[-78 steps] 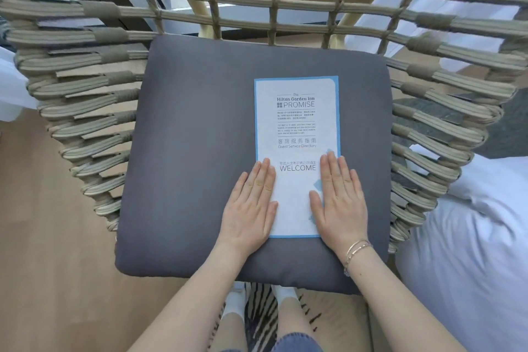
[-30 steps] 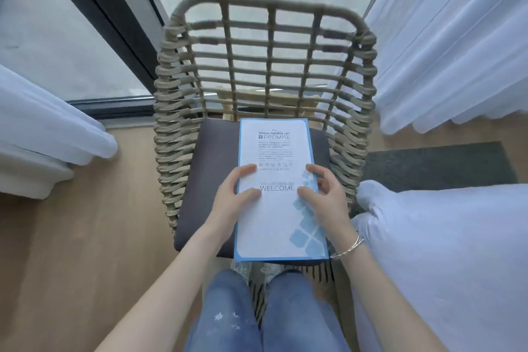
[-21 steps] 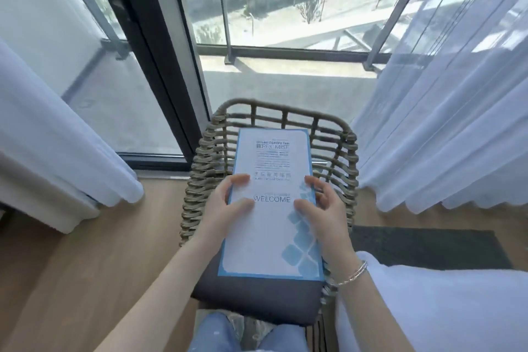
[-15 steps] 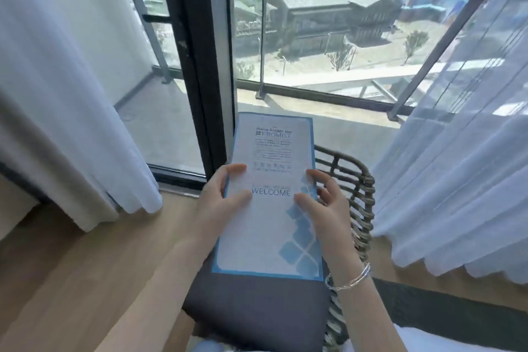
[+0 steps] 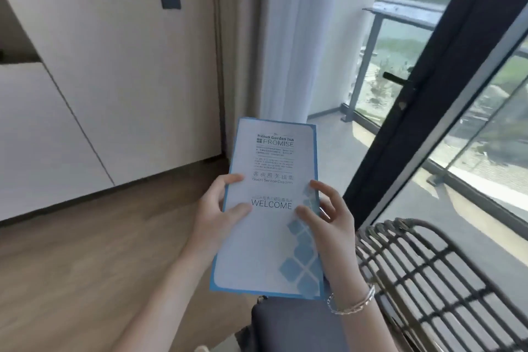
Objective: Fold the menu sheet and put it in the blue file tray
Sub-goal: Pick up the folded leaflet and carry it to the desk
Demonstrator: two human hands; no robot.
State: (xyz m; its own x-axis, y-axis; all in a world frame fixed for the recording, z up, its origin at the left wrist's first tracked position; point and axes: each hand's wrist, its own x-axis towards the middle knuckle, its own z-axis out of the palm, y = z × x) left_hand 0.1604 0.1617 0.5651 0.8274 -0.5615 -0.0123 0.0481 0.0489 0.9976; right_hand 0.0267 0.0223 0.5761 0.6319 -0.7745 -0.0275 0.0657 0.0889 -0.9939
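The menu (image 5: 271,208) is up in the air, held by both hands, one on each long side; that looks like a way to keep the thin folded sheet flat and stop it flopping while it is carried; the left hand (image 5: 217,217) pinches the left edge, thumb on the front; the right hand (image 5: 325,226) pinches the right edge the same way; the menu sits between them, above the chair (image 5: 428,280) and its cushion (image 5: 291,326); no blue tray shows here, so it must still be found; the sheet looks folded already.
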